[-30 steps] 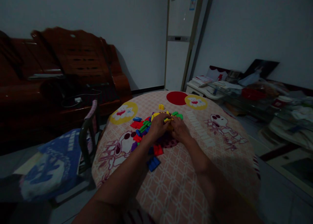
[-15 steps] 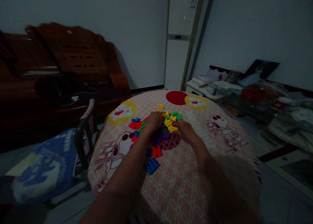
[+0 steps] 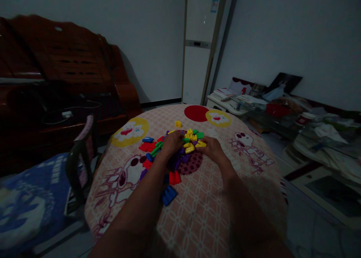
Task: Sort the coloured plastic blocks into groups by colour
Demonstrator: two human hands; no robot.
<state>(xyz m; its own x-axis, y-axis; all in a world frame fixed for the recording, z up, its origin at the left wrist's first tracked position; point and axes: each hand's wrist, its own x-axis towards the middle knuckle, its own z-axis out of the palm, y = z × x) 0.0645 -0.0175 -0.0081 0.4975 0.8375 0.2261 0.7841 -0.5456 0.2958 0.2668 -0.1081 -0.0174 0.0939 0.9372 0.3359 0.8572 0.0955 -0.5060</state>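
A heap of plastic building blocks in several colours lies at the middle of the round table. My left hand reaches over the heap with its fingers curled down, and what they grip is hidden. A green block shows by its fingertips. On the heap's right side, my right hand pinches the end of a yellow block. Between the hands lie other yellow blocks and purple blocks. Red blocks and a green block are left of my left hand.
A patterned cloth covers the table. Nearer me lie a red block and a blue block; a lone yellow block is farther back. A chair stands at the left, a cluttered glass-topped stand at the right.
The view has turned slightly right, so everything sits further left. My right hand is a little farther from the heap's middle, with a yellow block at its fingertips. My left hand stays over the heap.
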